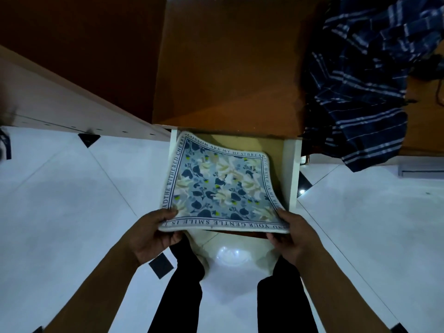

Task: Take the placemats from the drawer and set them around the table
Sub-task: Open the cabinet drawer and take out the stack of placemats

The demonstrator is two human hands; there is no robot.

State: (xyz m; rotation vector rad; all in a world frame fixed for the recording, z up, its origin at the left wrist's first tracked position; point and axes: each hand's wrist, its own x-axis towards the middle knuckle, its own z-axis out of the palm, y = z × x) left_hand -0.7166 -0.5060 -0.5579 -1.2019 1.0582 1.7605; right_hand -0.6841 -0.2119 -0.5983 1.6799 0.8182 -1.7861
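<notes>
The person is standing over an open white drawer [292,169] pulled out from under a brown wooden table [228,68], and both hands are holding a soft square placemat with a blue-and-cream floral print and a dark lettered border [216,186]. The left hand [153,234] is pinching the near left corner — thumb lying on top, fingers curled beneath — while the right hand [292,236] is pinching the near right corner in the same way. The mat is sitting between the hands, its near edge running side to side from one hand to the other and its far edge sagging away from the body, down into the drawer toward the table. It looks like more than one layer at the near edge, though I cannot tell how many mats are in the stack.

So the thing to be moved is lying forward of both hands, equally near each, and partly within the drawer walls — the coming lift probably needs to come up and back toward the body before the mat can clear the drawer's white sides. A dark blue checked cloth [365,75] is draped at the table's right.
</notes>
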